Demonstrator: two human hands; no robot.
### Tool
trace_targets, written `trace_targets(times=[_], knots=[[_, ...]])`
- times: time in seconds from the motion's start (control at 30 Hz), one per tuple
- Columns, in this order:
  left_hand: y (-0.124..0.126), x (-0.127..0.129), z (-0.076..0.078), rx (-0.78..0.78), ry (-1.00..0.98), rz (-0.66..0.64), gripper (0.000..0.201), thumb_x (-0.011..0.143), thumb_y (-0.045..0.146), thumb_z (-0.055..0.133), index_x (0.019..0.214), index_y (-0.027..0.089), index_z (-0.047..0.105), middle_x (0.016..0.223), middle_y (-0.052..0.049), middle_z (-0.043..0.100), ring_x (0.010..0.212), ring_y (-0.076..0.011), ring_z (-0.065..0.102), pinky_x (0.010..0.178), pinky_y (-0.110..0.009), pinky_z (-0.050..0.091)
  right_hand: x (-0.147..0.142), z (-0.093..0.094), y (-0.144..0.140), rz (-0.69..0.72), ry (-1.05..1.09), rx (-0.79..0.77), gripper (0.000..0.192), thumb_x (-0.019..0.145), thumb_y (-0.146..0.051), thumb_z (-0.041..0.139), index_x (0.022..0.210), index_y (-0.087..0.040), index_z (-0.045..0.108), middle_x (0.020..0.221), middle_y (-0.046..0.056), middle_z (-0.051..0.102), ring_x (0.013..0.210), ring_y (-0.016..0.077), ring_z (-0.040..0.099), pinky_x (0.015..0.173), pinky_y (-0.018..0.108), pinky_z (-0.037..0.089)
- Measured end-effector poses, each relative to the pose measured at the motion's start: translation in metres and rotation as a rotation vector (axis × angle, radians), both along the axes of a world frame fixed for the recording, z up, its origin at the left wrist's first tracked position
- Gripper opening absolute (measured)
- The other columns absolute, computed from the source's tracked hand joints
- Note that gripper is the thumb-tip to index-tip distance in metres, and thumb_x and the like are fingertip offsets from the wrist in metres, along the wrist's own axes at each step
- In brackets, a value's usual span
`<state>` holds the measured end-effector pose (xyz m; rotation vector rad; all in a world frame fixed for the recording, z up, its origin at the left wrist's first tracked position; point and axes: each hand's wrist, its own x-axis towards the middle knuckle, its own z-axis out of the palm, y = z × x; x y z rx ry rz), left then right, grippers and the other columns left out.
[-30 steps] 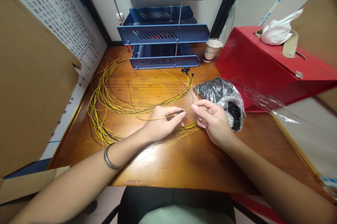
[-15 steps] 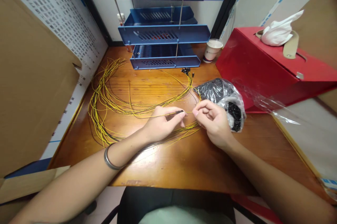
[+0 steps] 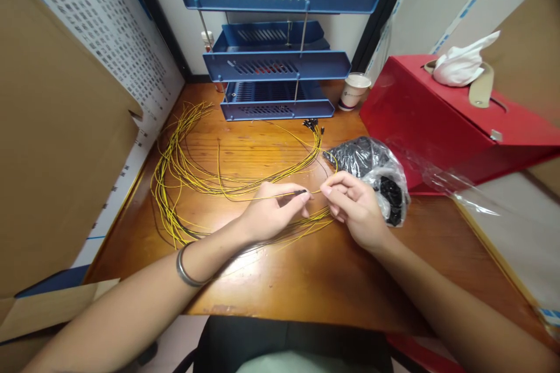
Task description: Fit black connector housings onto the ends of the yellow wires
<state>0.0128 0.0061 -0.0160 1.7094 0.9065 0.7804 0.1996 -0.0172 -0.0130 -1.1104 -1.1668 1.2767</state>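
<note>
Between thumb and fingers, my left hand point(image 3: 273, 209) pinches a small black connector point(image 3: 300, 192), with a yellow wire running from it to the left over the hand. Just to its right, my right hand point(image 3: 356, 205) is closed in a pinch on a thin yellow wire point(image 3: 335, 164). A small gap separates the two sets of fingertips. Around and behind the hands lies a large loop of yellow and black wires point(image 3: 164, 177). Its far right end carries a cluster of black connectors point(image 3: 311, 124). More wires pass under my hands.
A clear plastic bag of black parts point(image 3: 371, 163) lies beside my right hand. Behind stand a blue tiered tray point(image 3: 280, 110) and a paper cup point(image 3: 354, 91). The red box point(image 3: 437, 122) with tissue is at right. Cardboard point(image 3: 56, 128) borders the left of the wooden table point(image 3: 306, 285).
The whole view has shifted slightly, so things appear a little lower. Both hands keep their pinches close together, with hardly any movement.
</note>
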Motion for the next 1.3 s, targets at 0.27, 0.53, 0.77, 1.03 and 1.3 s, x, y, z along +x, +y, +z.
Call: trace_targets(times=[0.27,0.53,0.77,1.03,1.3], knots=[[-0.0017,0.0012,0.0014,-0.001,-0.007,-0.016,0.03,0.097,0.033,0.055,0.085,0.011,0.072,0.07,-0.005,0.074,0.057,-0.0098,0.06,0.059,-0.02,0.048,-0.0019,0.0008,0.0007,0.006,-0.002,-0.031,0.029,0.077,-0.044,0.079,0.075,-0.02,0.062,0.048,-0.007,0.047,0.04,0.007,0.035,0.037,0.021,0.022],[-0.001,0.0004,0.0031,-0.009,0.0,-0.014,0.029,0.096,0.031,0.056,0.083,0.012,0.072,0.07,-0.005,0.073,0.056,-0.0091,0.059,0.059,-0.019,0.047,0.0019,-0.0011,-0.0005,0.057,-0.052,0.013,0.024,0.081,-0.04,0.075,0.077,-0.02,0.062,0.049,-0.007,0.045,0.042,0.0071,0.034,0.039,0.022,0.022],[-0.0013,-0.0001,0.0041,-0.011,-0.009,-0.024,0.029,0.096,0.032,0.056,0.082,0.012,0.073,0.07,-0.005,0.073,0.056,-0.0095,0.059,0.058,-0.019,0.047,0.0045,-0.0001,-0.0004,0.121,-0.084,0.015,0.023,0.082,-0.038,0.072,0.074,-0.02,0.061,0.05,-0.006,0.048,0.042,0.007,0.033,0.04,0.022,0.022],[0.0001,-0.0011,-0.0001,0.032,0.015,-0.03,0.028,0.098,0.03,0.055,0.081,0.013,0.071,0.071,-0.003,0.073,0.055,-0.0072,0.057,0.06,-0.018,0.047,0.0029,-0.0029,0.001,0.088,-0.037,-0.032,0.022,0.081,-0.036,0.073,0.072,-0.019,0.063,0.049,-0.006,0.049,0.04,0.0064,0.032,0.038,0.022,0.021],[-0.001,-0.0016,0.0025,0.069,0.056,-0.05,0.03,0.098,0.029,0.054,0.08,0.013,0.071,0.073,-0.004,0.074,0.059,-0.0079,0.06,0.06,-0.017,0.046,0.0025,-0.0022,0.0005,0.082,-0.029,-0.055,0.022,0.079,-0.038,0.076,0.073,-0.019,0.066,0.048,-0.007,0.048,0.04,0.0063,0.033,0.038,0.022,0.021]])
